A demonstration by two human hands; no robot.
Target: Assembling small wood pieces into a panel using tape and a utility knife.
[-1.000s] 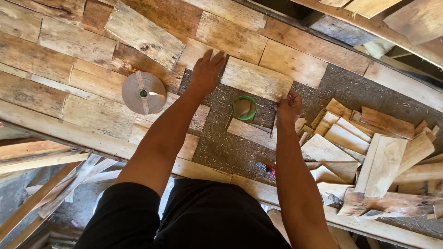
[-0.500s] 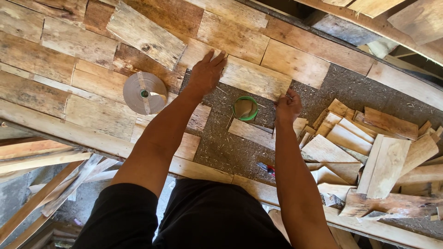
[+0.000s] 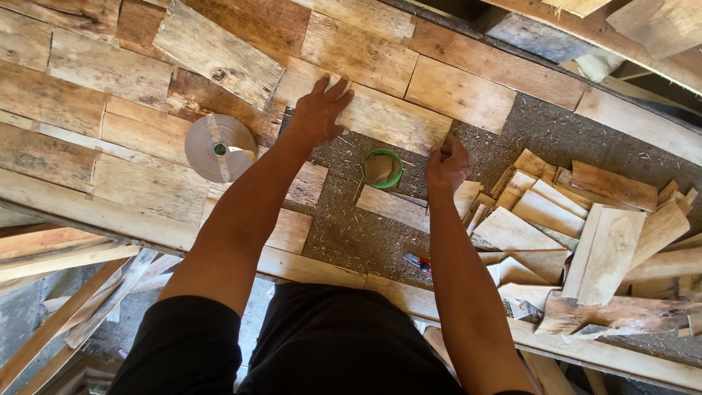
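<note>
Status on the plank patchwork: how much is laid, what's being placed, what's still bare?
Done: the left and top are covered with fitted planks. In hand: the left hand lies flat on a plank while the right hand grips its lower right edge. Left: the bare gritty board around the green cup is uncovered, and a pile of offcuts lies loose on the right.

Sawdust-strewn bench (image 3: 351, 234): wood planks (image 3: 110, 69), tape roll (image 3: 219, 148), green cup (image 3: 382, 168), offcut pile (image 3: 585, 227).
</note>
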